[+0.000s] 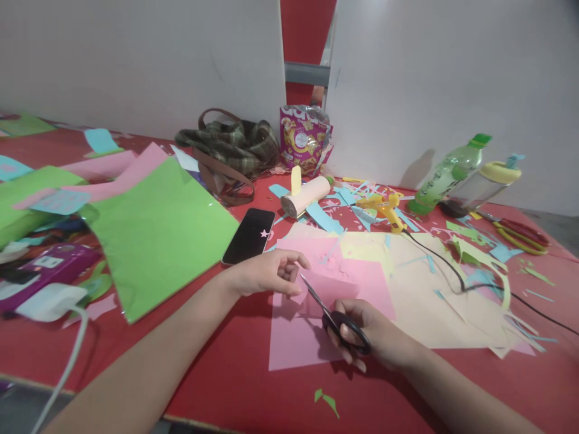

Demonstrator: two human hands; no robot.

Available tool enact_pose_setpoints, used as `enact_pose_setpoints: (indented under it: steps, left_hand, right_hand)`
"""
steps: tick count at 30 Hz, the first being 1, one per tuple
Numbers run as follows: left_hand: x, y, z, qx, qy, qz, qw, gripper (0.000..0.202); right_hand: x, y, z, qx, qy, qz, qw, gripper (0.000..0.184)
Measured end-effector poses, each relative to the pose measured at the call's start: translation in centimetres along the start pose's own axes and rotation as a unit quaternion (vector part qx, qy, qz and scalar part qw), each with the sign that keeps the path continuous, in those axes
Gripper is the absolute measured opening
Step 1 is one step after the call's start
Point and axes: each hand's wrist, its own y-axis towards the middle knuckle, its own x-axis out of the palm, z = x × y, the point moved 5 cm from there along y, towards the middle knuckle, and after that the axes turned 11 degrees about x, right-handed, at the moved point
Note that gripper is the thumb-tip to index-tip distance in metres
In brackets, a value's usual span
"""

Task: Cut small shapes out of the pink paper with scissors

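Observation:
My right hand (367, 334) grips black-handled scissors (332, 313), blades pointing up and left toward my left hand. My left hand (266, 272) is curled in a pinch over the edge of a pink paper sheet (312, 307) lying on the red table (226, 367); whether it holds a small pink piece I cannot make out. The scissor tips sit just under my left fingers. A black phone (249, 235) with a pink star sticker lies just beyond my left hand.
Green paper sheets (158, 229) lie at left, cream paper (434, 283) at right. A yellow glue gun (384, 210) with black cord, paper roll (307, 196), plaid bag (230, 150), snack packet (304, 138), green bottle (446, 175), red scissors (520, 234), scraps all around.

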Motion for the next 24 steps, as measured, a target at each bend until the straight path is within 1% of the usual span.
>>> enact_pose_setpoints:
  steps: [7, 12, 15, 20, 24]
  left_hand:
    - [0.1, -0.2, -0.4, -0.020, 0.004, -0.042, 0.999, 0.028]
    - [0.4, -0.1, -0.9, -0.047, -0.005, -0.085, 0.995, 0.028]
    - [0.7, 0.0, -1.2, -0.056, -0.014, -0.104, 0.993, 0.027]
    - [1.2, 0.1, -1.6, -0.044, -0.024, -0.105, 0.993, 0.026]
    - [1.2, 0.1, -1.9, -0.050, -0.031, -0.102, 0.993, 0.026]
  right_hand:
    - [0.4, -0.1, -0.4, 0.015, -0.003, -0.018, 1.000, 0.035]
    - [0.3, -0.3, -0.2, 0.058, -0.022, -0.003, 0.998, 0.030]
    - [0.1, -0.4, 0.0, 0.067, -0.028, -0.001, 0.997, 0.027]
    - [-0.1, -0.2, 0.3, 0.084, -0.044, 0.002, 0.995, 0.025]
    - [-0.2, -0.2, 0.4, 0.091, -0.040, -0.002, 0.995, 0.024]
